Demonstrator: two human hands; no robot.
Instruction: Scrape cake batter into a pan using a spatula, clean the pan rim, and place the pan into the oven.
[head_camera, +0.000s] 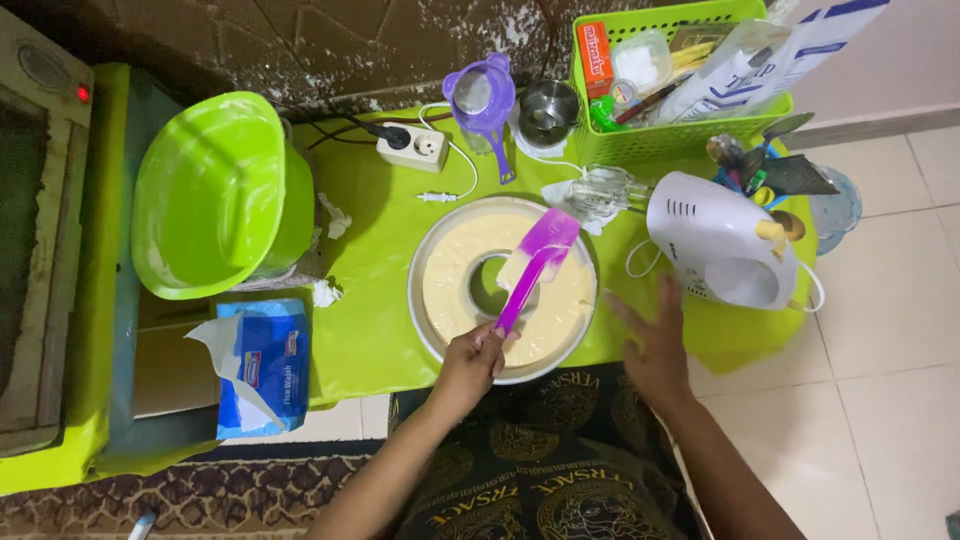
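Observation:
My left hand (470, 362) grips the handle of a purple spatula (535, 262), whose blade rests over pale batter in a round ring-shaped cake pan (428, 250) on the green table cover. My right hand (655, 345) is flat and open, fingers spread, on the table's near edge just right of the pan, below a white hand mixer (715, 240) lying on its side with its beaters (600, 190) pointing left.
A tilted green bowl (215, 195) stands at the left, with a blue tissue pack (260, 365) in front of it. Behind the pan are a white power strip (415, 148), a purple sieve cup (482, 95), a metal cup (548, 110) and a green basket (680, 140) of supplies. An oven (40, 230) is far left.

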